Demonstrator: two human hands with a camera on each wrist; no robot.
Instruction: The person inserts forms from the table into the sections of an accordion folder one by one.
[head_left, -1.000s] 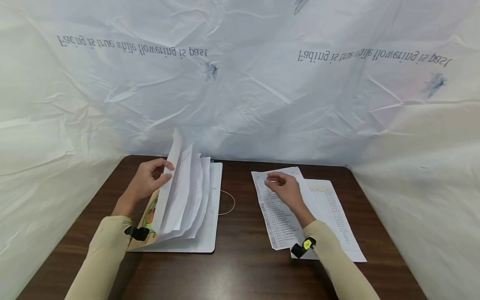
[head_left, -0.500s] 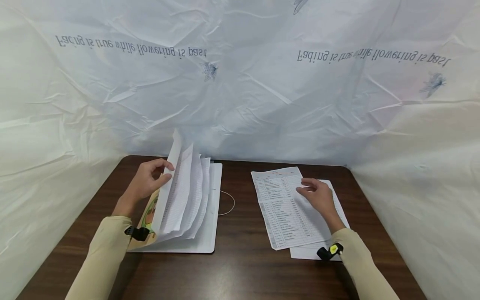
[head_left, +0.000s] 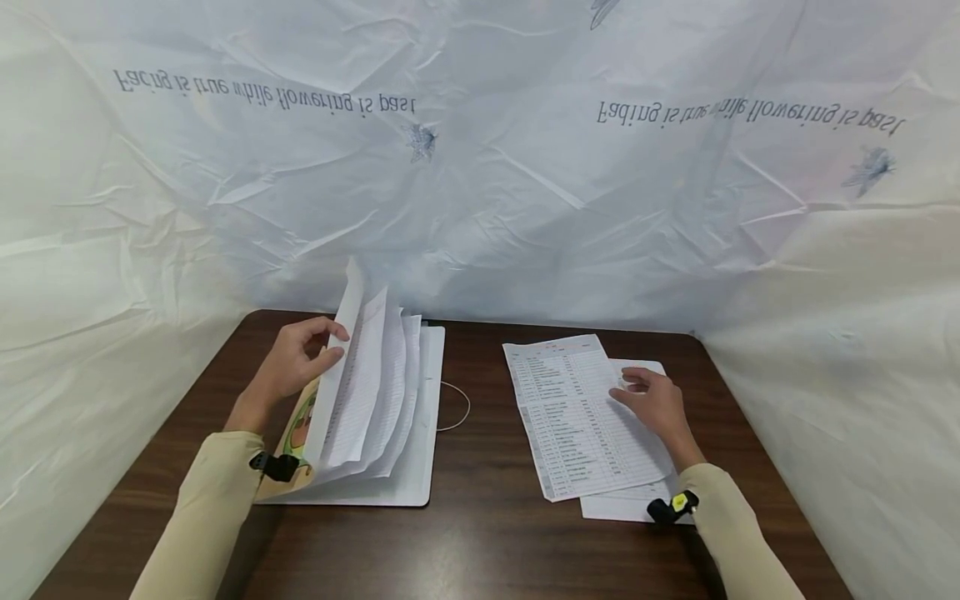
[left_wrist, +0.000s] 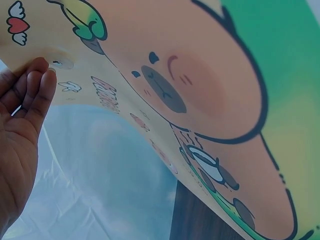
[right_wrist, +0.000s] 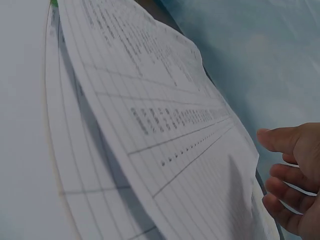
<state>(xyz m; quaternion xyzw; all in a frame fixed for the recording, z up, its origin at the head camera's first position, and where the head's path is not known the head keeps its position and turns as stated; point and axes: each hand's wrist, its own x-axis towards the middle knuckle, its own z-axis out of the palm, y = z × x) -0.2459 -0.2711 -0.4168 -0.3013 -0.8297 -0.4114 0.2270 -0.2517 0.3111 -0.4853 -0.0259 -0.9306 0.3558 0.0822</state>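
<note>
My left hand (head_left: 296, 358) grips the raised cover (head_left: 330, 408) of a folder by its left edge, thumb toward its white inner side. In the left wrist view, the cover's outside (left_wrist: 160, 90) carries a cartoon animal print, with my fingertips on its edge. Several printed sheets (head_left: 367, 392) fan up inside the folder, over its flat white back (head_left: 423, 417). To the right lies a printed list sheet (head_left: 566, 417), overlapping another sheet (head_left: 622, 505). Above that overlap hovers my right hand (head_left: 656, 407), fingers loosely bent, holding nothing. The right wrist view shows its thumb and fingers apart, beside the paper's edge.
A thin elastic loop (head_left: 467, 408) sticks out from the folder's right side onto the dark wooden table (head_left: 480, 533). White plastic sheeting (head_left: 480, 183) with printed words hangs behind the table and along both sides.
My right hand has moved right across the list sheet, from its upper left to its right side, uncovering the printed columns. The left hand and the raised cover stay where they were.
</note>
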